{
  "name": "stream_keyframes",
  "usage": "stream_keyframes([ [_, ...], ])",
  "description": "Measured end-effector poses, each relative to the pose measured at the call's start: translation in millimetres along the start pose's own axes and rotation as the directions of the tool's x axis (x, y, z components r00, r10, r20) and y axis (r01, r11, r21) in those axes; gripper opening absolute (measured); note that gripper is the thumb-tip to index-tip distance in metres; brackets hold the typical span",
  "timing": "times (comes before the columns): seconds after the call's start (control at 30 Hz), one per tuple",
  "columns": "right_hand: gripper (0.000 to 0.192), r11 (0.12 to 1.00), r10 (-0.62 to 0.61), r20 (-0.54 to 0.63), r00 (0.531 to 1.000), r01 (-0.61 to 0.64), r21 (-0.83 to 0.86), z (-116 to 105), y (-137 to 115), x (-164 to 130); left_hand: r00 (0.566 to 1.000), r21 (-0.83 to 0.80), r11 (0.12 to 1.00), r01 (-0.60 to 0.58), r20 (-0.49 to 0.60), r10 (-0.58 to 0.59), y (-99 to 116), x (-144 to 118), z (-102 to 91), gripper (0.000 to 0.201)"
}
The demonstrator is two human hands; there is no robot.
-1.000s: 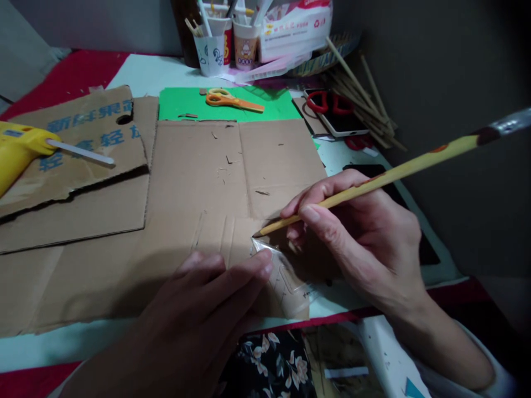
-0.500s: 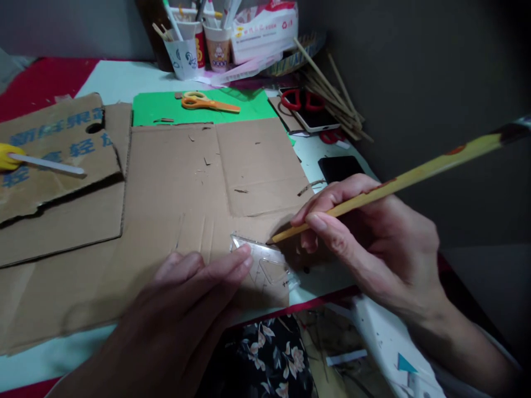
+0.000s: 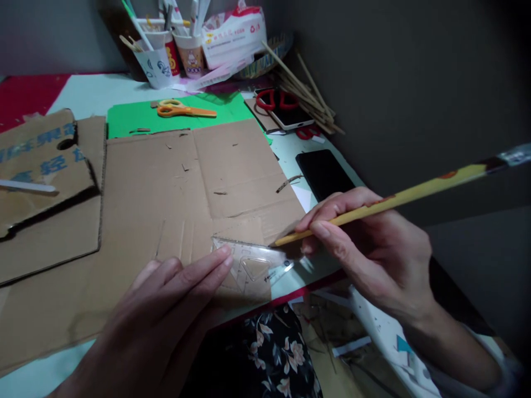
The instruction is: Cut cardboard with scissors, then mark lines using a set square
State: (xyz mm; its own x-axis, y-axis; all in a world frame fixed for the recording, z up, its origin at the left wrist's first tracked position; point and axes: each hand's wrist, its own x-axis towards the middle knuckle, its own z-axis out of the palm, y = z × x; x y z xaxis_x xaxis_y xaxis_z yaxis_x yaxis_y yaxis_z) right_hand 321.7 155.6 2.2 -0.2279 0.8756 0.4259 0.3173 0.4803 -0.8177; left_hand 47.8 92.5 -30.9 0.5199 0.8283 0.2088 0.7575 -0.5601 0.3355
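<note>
A clear plastic set square (image 3: 254, 268) lies on the brown cardboard sheet (image 3: 157, 182), close to the table's front edge. With index and middle fingers pressed together, my left hand (image 3: 178, 293) holds it down at its left part. My right hand (image 3: 365, 249) is closed around a yellow pencil (image 3: 398, 200) and rests to the right. The pencil's tip meets the upper edge of the set square. Thin pencil lines show on the cardboard around it.
Torn cardboard (image 3: 45, 166) with blue print lies at the left, a white stick on it. Behind are orange scissors (image 3: 186, 110) on green card (image 3: 128, 119), cups of pens (image 3: 155, 63), red-handled scissors (image 3: 277, 100) and wooden sticks (image 3: 307, 99). A black phone (image 3: 326, 172) lies near my right hand.
The view has turned a little to the right, so the table's things appear further left. The pencil tip has slid right along the set square's edge.
</note>
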Motion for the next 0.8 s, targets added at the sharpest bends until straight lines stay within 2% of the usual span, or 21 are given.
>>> stream_keyframes([
  [0.07,0.008,1.0,0.005,-0.033,0.999,-0.004,0.029,2,1,-4,1.0,0.024,1.0,-0.012,0.027,0.011,0,0,-0.1,0.056],
  [0.17,0.007,0.992,0.014,-0.101,0.995,-0.001,0.128,2,-1,-11,1.0,0.012,0.999,-0.03,-0.004,0.03,-1,1,-2.1,0.055],
  [0.27,0.02,0.991,-0.042,-0.149,0.988,0.061,0.121,-2,-4,-20,1.0,0.001,1.0,-0.024,0.007,0.024,0,5,-5.2,0.055],
  [0.3,0.022,0.993,-0.087,-0.114,0.99,0.095,0.07,-3,-4,-22,1.0,0.001,1.0,-0.022,0.021,0.022,0,6,-6.2,0.055],
  [0.37,0.023,0.982,-0.173,0.058,0.983,0.176,-0.065,-2,-4,-26,0.999,-0.003,1.0,-0.027,0.034,0.027,2,9,-7.7,0.055],
  [0.43,0.034,0.943,-0.215,0.271,0.938,0.271,-0.192,1,-1,-27,0.999,-0.016,0.999,-0.043,0.026,0.043,4,11,-8.7,0.054],
  [0.5,0.04,0.887,-0.234,0.4,0.886,0.363,-0.285,7,1,-27,0.999,-0.025,0.999,-0.041,0.002,0.041,7,12,-9.4,0.05],
  [0.57,0.035,0.84,-0.252,0.446,0.859,0.423,-0.34,11,3,-27,1.0,-0.033,0.999,-0.025,-0.017,0.024,9,12,-10.1,0.047],
  [0.67,0.033,0.811,-0.266,0.469,0.842,0.458,-0.364,13,4,-28,0.999,-0.03,1.0,-0.007,-0.032,0.006,8,9,-11.2,0.046],
  [0.8,0.029,0.786,-0.305,0.463,0.832,0.494,-0.371,9,5,-31,0.996,0.084,0.996,0.003,-0.09,0.005,1,0,-12.0,0.048],
])
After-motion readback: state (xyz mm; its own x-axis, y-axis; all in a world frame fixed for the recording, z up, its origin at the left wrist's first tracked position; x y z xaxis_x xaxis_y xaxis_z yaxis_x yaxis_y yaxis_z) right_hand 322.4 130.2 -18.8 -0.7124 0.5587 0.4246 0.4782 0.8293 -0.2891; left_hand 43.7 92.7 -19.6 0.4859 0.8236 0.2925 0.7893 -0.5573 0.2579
